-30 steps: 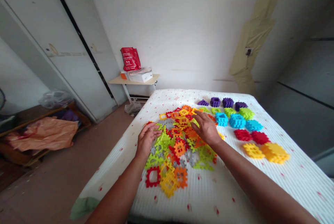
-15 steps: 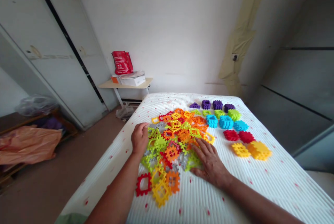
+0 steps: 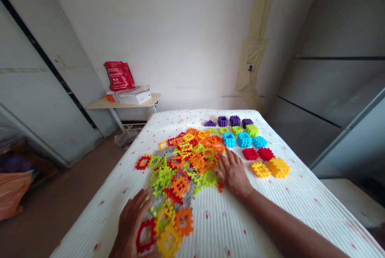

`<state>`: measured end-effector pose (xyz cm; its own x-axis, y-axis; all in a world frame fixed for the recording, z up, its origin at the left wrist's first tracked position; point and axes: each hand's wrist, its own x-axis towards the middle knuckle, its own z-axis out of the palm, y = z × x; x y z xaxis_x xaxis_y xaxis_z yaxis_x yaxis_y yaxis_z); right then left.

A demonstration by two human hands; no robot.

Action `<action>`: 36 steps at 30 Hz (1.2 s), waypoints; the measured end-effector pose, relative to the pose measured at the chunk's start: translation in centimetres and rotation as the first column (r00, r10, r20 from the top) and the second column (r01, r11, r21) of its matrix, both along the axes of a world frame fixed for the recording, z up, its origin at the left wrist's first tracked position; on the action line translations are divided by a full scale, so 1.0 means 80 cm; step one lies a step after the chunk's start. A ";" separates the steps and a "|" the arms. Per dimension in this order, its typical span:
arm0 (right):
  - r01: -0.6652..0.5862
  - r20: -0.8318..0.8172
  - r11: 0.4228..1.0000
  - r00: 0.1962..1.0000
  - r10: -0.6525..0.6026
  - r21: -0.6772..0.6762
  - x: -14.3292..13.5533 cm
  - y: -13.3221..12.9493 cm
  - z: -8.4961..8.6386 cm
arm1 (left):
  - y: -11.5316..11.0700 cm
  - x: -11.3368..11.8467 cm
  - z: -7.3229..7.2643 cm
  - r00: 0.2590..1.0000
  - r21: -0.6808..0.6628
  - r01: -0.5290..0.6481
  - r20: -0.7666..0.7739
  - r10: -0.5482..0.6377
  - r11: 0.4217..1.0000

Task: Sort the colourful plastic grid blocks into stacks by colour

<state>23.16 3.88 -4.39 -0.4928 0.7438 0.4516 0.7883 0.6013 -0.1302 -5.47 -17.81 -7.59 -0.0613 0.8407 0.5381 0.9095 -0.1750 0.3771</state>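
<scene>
A loose pile of plastic building tiles (image 3: 180, 186) in orange, yellow, red, green and grey lies on the white quilted cover. My left hand (image 3: 134, 214) is at the pile's near left edge with its fingers stretched out, beside a red window-shaped tile (image 3: 146, 234) and a yellow tile (image 3: 169, 241). Along the pile's right edge rests my right hand (image 3: 236, 172), fingers apart, touching orange and green tiles. A small red-orange piece (image 3: 220, 187) shows under its thumb side. Neither hand grips a tile.
Sorted stacks stand at the right: purple (image 3: 234, 120), light green (image 3: 252, 130), blue (image 3: 244, 140), red (image 3: 266, 154) and yellow (image 3: 279, 167). A small table (image 3: 126, 103) with a red bag (image 3: 118, 75) and white box (image 3: 138, 97) is against the wall.
My left hand has moved from the pile's left side toward its near edge. My right hand presses along the right edge. A red and yellow tile pair now lies out at the left. The view has shifted right.
</scene>
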 end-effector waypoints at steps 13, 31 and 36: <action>-0.014 -0.035 0.984 0.999 0.008 -0.176 -0.064 0.031 -0.004 | 0.040 0.036 0.002 0.968 -0.028 -0.110 -0.229 0.100 0.994; -0.150 -0.124 0.985 0.982 0.139 -0.089 -0.088 0.061 0.011 | 0.053 0.012 0.012 0.997 0.029 -0.067 -0.038 0.069 0.997; -0.030 -0.004 0.990 1.000 0.030 -0.140 -0.112 0.100 0.031 | 0.062 -0.014 0.027 0.976 0.096 -0.207 0.085 0.199 0.974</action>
<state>14.24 11.90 -1.89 -0.5146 0.7847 0.3455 0.7700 0.6002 -0.2164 -6.56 -12.82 -5.40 -0.2683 0.7463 0.6092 0.9000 -0.0314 0.4348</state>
